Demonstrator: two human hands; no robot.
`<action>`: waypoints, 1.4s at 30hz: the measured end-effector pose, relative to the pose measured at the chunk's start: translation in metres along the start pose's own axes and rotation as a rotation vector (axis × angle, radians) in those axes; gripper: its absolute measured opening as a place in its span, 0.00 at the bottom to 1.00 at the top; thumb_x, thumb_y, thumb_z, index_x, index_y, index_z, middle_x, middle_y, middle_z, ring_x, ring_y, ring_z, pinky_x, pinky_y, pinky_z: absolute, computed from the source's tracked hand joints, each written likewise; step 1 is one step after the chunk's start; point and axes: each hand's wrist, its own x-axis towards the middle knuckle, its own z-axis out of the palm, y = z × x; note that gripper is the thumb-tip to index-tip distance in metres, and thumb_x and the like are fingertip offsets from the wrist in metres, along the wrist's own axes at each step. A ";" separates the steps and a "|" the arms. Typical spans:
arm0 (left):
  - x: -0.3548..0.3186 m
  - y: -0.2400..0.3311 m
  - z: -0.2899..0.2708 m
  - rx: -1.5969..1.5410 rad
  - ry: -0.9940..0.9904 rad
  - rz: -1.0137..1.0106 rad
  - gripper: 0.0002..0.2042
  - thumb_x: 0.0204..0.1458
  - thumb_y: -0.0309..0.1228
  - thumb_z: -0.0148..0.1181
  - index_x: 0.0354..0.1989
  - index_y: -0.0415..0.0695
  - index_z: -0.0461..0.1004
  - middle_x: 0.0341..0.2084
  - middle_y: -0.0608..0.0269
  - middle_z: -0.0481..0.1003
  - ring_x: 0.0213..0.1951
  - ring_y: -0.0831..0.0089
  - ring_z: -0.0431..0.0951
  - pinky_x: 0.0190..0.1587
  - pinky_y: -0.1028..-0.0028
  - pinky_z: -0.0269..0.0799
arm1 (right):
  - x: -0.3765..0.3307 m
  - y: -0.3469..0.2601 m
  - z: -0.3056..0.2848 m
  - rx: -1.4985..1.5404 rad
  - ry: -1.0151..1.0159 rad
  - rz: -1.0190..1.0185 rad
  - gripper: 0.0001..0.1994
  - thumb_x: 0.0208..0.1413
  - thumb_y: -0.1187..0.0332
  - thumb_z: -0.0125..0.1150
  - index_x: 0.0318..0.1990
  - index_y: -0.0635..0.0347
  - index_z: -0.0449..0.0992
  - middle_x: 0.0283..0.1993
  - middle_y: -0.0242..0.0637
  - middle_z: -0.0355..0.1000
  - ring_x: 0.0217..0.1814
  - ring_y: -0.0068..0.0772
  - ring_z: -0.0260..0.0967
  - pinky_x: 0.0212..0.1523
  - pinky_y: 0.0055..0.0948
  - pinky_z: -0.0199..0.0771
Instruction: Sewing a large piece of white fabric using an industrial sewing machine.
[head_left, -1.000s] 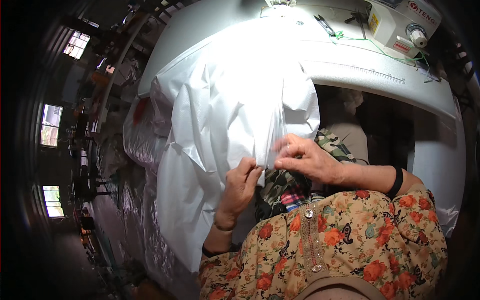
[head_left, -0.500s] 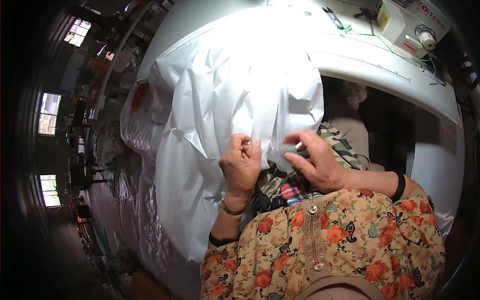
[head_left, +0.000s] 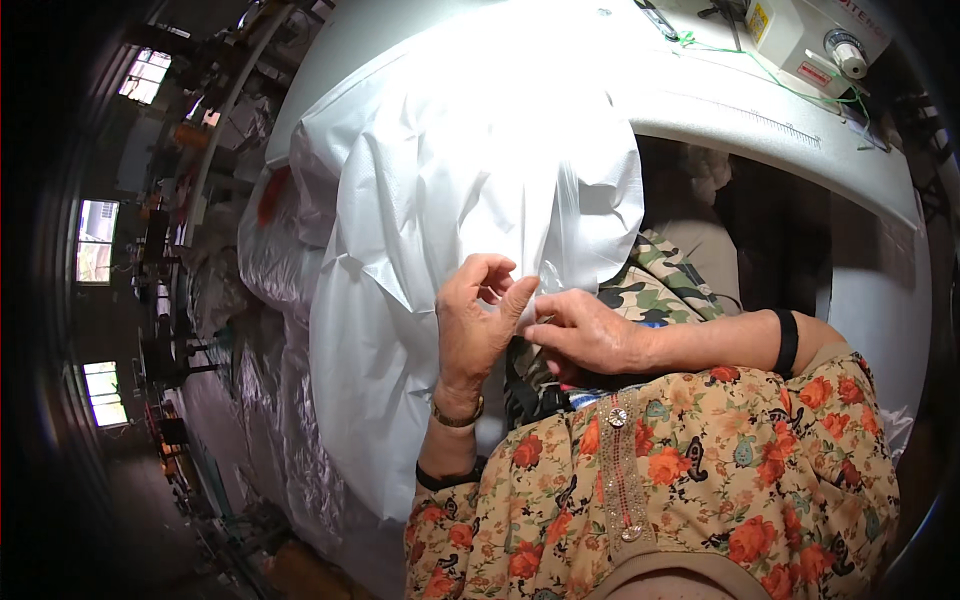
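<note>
**Both hands pinch the white fabric's edge**

Centre frame, the left hand (head_left: 478, 325) curls, thumb meeting fingers (head_left: 490, 268) on the hem of the white fabric (head_left: 470, 170). The right hand (head_left: 590, 335) comes in from the right, fingertips pressed together on the same edge, touching the left thumb. The fabric drapes off the table (head_left: 760, 110), sewing machine (head_left: 810, 40) upper right.

A: Which parts of the white fabric (head_left: 470, 180) cannot be read?

B: Its upper area on the worktop (head_left: 760, 120) is washed out by glare. Its lower edge is hidden behind the left hand (head_left: 475, 330) and the floral sleeve (head_left: 480, 520).

A: And the grip?

B: The right hand (head_left: 590, 335) pinches at the fabric's edge; the fingertips overlap, so the contact point is unclear. The sewing machine (head_left: 810, 40), beyond the fabric, is cut off by the top edge.
</note>
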 end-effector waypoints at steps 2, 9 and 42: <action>0.001 0.002 0.001 0.005 -0.066 -0.033 0.14 0.50 0.35 0.70 0.37 0.38 0.75 0.21 0.65 0.74 0.24 0.79 0.72 0.29 0.78 0.68 | -0.002 -0.004 0.009 -0.149 -0.052 -0.114 0.13 0.61 0.66 0.53 0.42 0.71 0.72 0.22 0.43 0.73 0.24 0.37 0.74 0.29 0.35 0.75; 0.003 -0.005 0.005 -0.051 -0.072 -0.072 0.08 0.54 0.28 0.61 0.37 0.37 0.72 0.16 0.63 0.72 0.18 0.78 0.68 0.24 0.73 0.65 | -0.006 0.000 0.001 -1.054 0.088 -0.641 0.16 0.57 0.57 0.61 0.30 0.61 0.69 0.20 0.42 0.71 0.23 0.48 0.73 0.28 0.42 0.72; -0.007 -0.009 0.013 -0.573 -0.192 -0.311 0.07 0.63 0.29 0.56 0.37 0.37 0.74 0.24 0.78 0.68 0.27 0.88 0.62 0.28 0.83 0.59 | 0.000 0.003 -0.002 -1.200 0.099 -0.748 0.15 0.43 0.65 0.66 0.32 0.62 0.66 0.20 0.36 0.72 0.20 0.39 0.72 0.24 0.37 0.69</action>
